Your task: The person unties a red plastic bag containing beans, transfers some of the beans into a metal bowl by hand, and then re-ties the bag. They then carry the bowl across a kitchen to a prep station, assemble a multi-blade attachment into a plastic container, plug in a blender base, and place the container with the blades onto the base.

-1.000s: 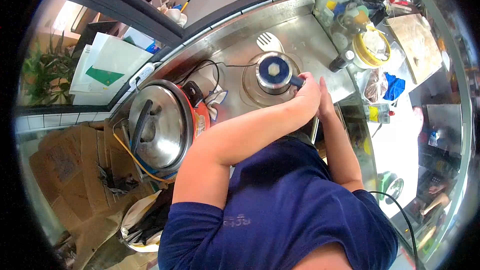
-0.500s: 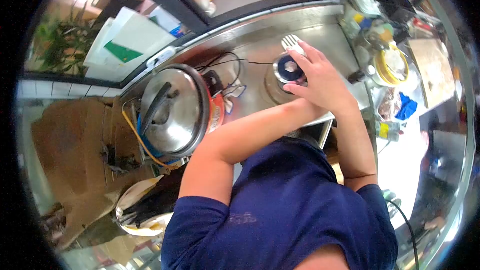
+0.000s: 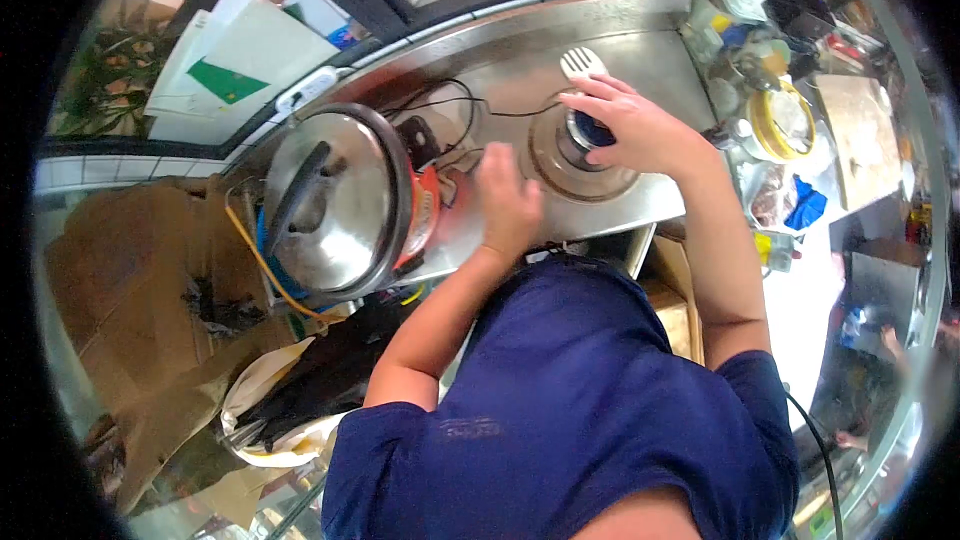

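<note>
My right hand (image 3: 645, 130) curves around a dark blue, silver-rimmed round top (image 3: 583, 145), with its thumb on the near side and fingers on the far side. Beneath that is a wide, clear round base (image 3: 560, 172) on the steel counter. A white fork-shaped utensil (image 3: 583, 62) stands just beyond the fingertips. My left hand (image 3: 510, 205) is above the counter's front edge, blurred by motion. Its fingers stretch away from me with the thumb apart, and nothing shows in it. Left of it sits a large orange pot (image 3: 425, 215) with a shiny metal lid (image 3: 335, 200).
A black cord (image 3: 470, 105) crosses the steel counter (image 3: 640, 55) behind the hands. A power strip (image 3: 307, 90) lies by the window frame. Cardboard (image 3: 130, 270) is at the left. A yellow-rimmed tub (image 3: 782, 125) and a board (image 3: 860, 140) stand at the right.
My left forearm, which crossed under my right hand, has drawn back to the left, and the left hand has come into view. My right hand remains at the round top, with more of the clear base showing.
</note>
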Available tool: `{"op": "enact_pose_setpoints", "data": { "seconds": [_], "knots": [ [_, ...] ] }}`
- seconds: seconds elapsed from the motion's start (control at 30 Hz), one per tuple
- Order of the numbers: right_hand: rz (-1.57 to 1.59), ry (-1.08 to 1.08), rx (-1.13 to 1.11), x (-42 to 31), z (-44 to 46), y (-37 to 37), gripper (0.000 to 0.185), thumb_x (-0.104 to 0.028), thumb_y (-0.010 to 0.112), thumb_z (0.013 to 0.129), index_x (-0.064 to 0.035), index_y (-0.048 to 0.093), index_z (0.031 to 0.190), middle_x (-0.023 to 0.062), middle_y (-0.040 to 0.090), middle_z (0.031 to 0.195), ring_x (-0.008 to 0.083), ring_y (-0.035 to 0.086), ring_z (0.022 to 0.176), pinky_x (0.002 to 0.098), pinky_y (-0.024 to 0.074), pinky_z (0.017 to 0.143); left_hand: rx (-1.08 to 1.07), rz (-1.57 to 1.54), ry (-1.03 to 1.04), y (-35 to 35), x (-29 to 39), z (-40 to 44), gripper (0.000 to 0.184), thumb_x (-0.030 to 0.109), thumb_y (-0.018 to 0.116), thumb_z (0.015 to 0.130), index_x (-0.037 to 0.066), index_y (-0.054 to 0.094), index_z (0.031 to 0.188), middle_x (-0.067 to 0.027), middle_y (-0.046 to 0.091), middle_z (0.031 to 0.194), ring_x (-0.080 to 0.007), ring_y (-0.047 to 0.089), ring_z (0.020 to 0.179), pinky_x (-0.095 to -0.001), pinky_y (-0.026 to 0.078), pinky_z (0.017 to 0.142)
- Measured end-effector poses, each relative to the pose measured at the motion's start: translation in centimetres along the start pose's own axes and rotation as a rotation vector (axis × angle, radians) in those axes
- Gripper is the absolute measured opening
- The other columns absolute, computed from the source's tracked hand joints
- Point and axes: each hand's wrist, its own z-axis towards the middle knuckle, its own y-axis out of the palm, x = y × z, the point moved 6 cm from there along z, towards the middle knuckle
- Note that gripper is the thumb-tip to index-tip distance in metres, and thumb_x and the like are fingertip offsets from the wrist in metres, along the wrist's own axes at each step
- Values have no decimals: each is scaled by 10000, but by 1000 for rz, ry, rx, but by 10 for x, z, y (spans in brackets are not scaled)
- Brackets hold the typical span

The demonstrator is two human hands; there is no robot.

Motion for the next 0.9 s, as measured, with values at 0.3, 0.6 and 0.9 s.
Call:
{"op": "enact_pose_setpoints", "data": {
  "seconds": [0.3,0.6,0.9],
  "knots": [
    [-116,242,134,-12,3,5,756,-359,798,784,-74,509,1422,233,490,1447,411,518,1273,443,447,1067,-393,-1312,-1184,88,-76,-51,293,119,574,992,-48,482,1214,-150,653,981,-251,686,787,-385,598,705],
    [-363,458,521,-26,-9,38,816,-474,765,815,-10,482,1424,360,495,1347,494,536,1196,500,463,1014,-438,-1417,-1256,93,-77,-47,201,99,572,984,-28,484,1112,-166,620,997,-293,676,791,-417,623,718],
    [-224,342,700,-26,-25,40,669,-308,872,727,-94,563,1281,368,488,1352,487,528,1232,496,455,1033,-612,-1397,-1115,99,-88,-32,189,86,588,982,-40,542,1115,-136,608,1111,-288,659,972,-445,620,809]
  ]
}}
